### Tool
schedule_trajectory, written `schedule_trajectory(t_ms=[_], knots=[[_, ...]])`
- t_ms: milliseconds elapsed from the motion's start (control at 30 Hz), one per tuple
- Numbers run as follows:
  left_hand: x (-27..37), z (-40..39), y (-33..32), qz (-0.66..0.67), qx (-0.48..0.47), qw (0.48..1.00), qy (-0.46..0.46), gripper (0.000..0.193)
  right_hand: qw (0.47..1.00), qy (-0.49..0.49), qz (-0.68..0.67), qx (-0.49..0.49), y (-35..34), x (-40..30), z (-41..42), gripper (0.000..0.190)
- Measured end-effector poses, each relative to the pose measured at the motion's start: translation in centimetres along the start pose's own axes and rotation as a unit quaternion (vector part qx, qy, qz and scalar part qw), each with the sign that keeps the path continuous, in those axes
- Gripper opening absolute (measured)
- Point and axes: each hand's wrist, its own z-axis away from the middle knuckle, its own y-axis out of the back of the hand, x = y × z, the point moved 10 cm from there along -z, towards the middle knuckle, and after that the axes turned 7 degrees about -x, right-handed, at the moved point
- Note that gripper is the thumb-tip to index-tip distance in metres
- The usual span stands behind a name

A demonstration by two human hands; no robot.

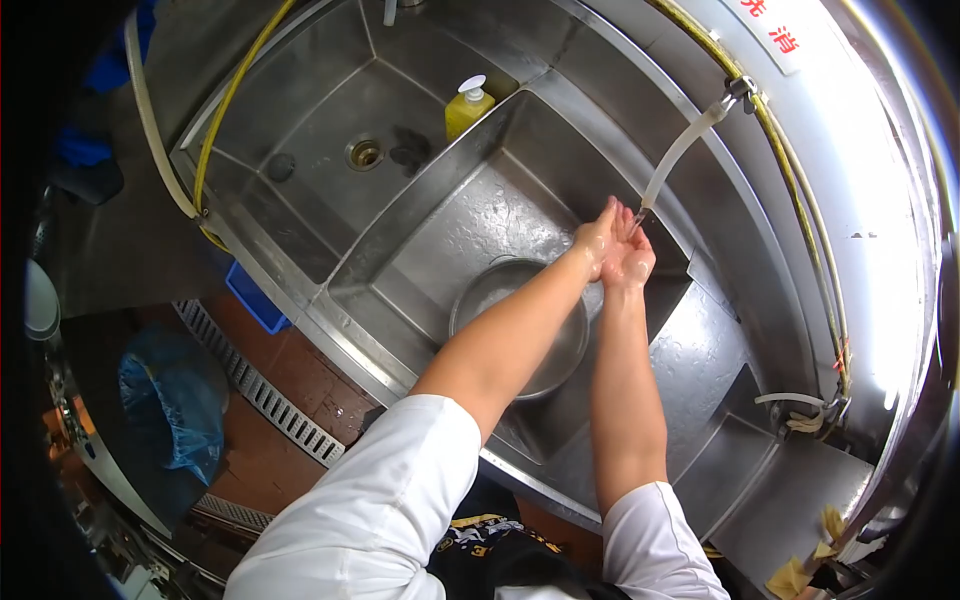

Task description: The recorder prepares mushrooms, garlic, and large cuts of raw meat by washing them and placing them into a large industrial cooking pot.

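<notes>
My left hand and my right hand are cupped together, palms up, side by side and touching. Both look wet and hold no object. Just above them, a short translucent hose ends, and a thin stream of water runs from it onto the fingers. Below my forearms, a round metal basin stands in the stainless steel sink compartment; my left forearm hides part of it. The compartment's floor is wet.
A yellow pump bottle stands in the left sink compartment, near a drain and a dark cloth-like item. Yellow hoses run along the wall. On the floor are a blue plastic bag and a drain grate.
</notes>
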Motion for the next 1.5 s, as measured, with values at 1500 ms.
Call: schedule_trajectory(t_ms=[1500], knots=[[2.1,0.9,-0.9,-0.859,0.059,0.467,0.199,0.038,0.908,-0.023,0.415,0.049,0.8,-2.2,0.1,0.036]])
